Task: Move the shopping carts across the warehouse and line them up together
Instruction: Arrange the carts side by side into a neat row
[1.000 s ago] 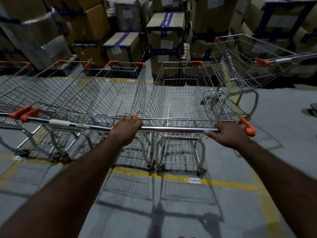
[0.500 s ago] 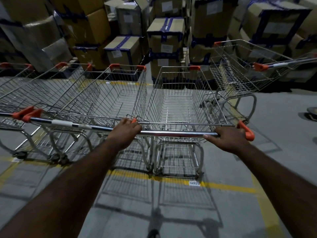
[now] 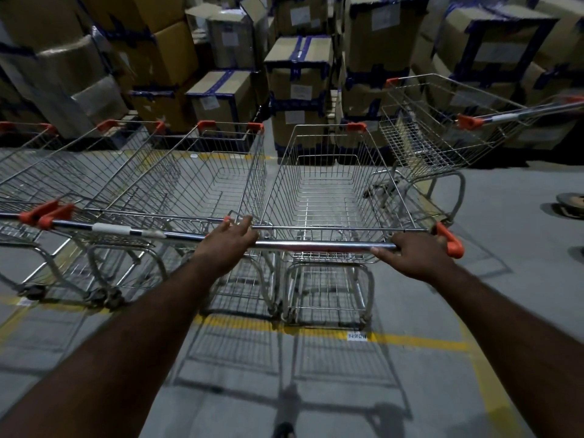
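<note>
**A:** What could have gone wrong from there?

**B:** The grip was uneven. The person's left hand lay over the handle bar with its fingers stretched forward toward the basket rim, not wrapped round anything. The right hand was curled tight round the bar beside the orange end cap. A shove driven mostly from the right would probably have swung the nose left into the neighbouring cart, which stood just beside it.

**A:** And on the other side?

**B:** A loose cart sat askew at the far right, its lower frame near the held cart's far right corner. Rolling further forward could have snagged wire on wire. Straight ahead, the stacked boxes left little room.

**A:** How did the cart itself look?

**B:** It was an empty basket of bare silver wire, with orange caps on its corners and a plain metal handle. It stood mid-scene at the right end of the row, facing the boxes, with its near wheels just beyond the yellow line on the floor. Whether its side touched its neighbour could not be told.
</note>
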### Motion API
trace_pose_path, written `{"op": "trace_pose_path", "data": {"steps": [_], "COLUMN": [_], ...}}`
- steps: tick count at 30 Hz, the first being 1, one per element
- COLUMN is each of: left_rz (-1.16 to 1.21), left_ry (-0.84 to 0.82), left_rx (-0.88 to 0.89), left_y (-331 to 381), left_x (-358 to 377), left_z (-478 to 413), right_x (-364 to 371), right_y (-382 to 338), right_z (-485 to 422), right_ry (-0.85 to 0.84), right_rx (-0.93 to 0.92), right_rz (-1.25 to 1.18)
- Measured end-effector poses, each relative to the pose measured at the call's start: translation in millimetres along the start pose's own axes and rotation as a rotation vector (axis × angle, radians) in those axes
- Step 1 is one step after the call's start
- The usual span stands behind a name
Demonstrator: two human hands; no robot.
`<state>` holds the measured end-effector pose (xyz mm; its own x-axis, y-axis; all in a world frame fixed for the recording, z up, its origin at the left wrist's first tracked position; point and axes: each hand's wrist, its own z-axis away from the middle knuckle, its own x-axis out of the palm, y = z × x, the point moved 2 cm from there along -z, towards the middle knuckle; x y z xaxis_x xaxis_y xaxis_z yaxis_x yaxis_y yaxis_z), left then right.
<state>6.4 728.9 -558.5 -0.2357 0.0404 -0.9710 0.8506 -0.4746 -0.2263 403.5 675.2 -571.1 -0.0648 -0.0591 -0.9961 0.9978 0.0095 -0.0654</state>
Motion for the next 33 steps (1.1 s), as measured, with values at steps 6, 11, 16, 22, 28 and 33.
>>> {"op": "trace_pose_path", "data": {"steps": [6, 11, 16, 22, 28, 33], "left_rz": [-0.067, -0.015, 0.095, 0.089, -0.007, -0.068], "left_ry": [0.065, 0.063, 0.014, -0.026, -0.123, -0.214], "left_rx": [-0.063, -0.08, -0.109, -0.169, -0.186, -0.213], "left_y": [6.9, 6.5, 4.5, 6.7, 13.1, 22.3], "left_x": [2.2, 6.7, 4.5, 3.4, -2.2, -12.8], "left_z": [1.7, 3.8, 2.7, -4.4, -10.7, -14.0], "right_x": [2.6, -0.8, -7.9, -9.9, -9.3, -3.0], "right_y": [-0.2, -1.2, 3.1, 18.9, 14.0, 18.1], "right_z": [0.8, 7.2, 5.0, 21.6, 24.1, 21.5], "right_ry": [0.021, -0.003, -0.107, -0.052, -0.052, -0.027], "right_rx": [0.01, 0.022, 0.014, 0.086, 0.08, 0.074], "right_rz": [0.018, 0.008, -0.067, 0.141, 0.041, 0.029]}}
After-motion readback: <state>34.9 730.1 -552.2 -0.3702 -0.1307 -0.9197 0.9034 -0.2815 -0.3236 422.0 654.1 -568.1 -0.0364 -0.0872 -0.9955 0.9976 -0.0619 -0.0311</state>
